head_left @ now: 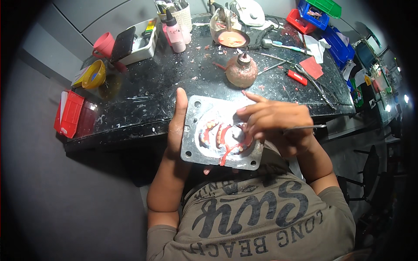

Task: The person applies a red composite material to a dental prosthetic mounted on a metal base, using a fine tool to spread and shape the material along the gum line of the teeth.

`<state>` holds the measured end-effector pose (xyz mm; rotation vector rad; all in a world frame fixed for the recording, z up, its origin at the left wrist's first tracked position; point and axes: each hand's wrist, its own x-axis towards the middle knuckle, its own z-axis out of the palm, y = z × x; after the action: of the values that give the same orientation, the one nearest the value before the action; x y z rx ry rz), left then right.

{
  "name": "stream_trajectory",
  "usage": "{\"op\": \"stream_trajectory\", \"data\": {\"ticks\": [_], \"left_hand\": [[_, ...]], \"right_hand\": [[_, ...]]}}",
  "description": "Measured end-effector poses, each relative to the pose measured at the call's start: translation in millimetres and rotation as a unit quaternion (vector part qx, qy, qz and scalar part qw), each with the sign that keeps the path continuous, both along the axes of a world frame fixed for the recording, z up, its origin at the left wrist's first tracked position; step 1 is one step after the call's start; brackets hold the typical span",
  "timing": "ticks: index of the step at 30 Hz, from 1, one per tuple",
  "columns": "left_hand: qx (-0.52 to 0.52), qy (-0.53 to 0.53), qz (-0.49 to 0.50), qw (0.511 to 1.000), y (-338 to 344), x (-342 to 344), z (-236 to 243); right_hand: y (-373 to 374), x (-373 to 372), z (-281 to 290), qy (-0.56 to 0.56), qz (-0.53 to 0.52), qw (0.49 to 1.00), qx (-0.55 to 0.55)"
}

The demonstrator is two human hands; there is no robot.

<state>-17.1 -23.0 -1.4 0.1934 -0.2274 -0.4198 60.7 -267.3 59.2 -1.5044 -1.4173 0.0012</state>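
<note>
My left hand grips the left edge of a square grey metal flask plate, thumb pointing up along its side. Set in the plate's white plaster are red wax denture pieces with small teeth. My right hand rests over the plate's right part and holds a thin metal hand tool, whose handle sticks out to the right while its tip is hidden under my fingers. The plate is held above my lap, just in front of the black worktop.
On the worktop stand a round wax-stained spirit lamp, a bowl of pink wax, a pink-filled squeeze bottle, a white tray, a yellow bowl, a red cutter, and loose metal instruments. Red bins hang at the left edge; blue bins lie at back right.
</note>
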Motion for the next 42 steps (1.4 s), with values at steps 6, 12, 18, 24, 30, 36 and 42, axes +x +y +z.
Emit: {"op": "stream_trajectory", "data": {"ticks": [6,12,18,24,30,36,42], "left_hand": [[-0.057,-0.167,-0.034,0.984,6,3,-10],[0.232,-0.102,0.277,0.927,-18,-17,29],[0.370,-0.095,0.378,0.843,-25,-27,31],[0.377,-0.190,0.436,0.795,-33,-34,19],[0.368,-0.253,0.494,0.746,-22,-12,-3],[0.390,-0.376,0.525,0.657,-11,3,-29],[0.310,-0.350,0.519,0.715,-12,5,-47]], "right_hand": [[-4,8,0,0.116,-0.084,0.970,0.196],[-12,3,-4,0.156,-0.079,0.965,0.197],[19,-21,-1,-0.032,-0.132,0.983,0.124],[34,-25,-4,-0.095,-0.170,0.975,0.107],[37,-25,-7,-0.101,-0.182,0.971,0.117],[33,-20,-9,-0.075,-0.163,0.979,0.101],[32,-21,-5,0.010,-0.162,0.981,0.102]]}}
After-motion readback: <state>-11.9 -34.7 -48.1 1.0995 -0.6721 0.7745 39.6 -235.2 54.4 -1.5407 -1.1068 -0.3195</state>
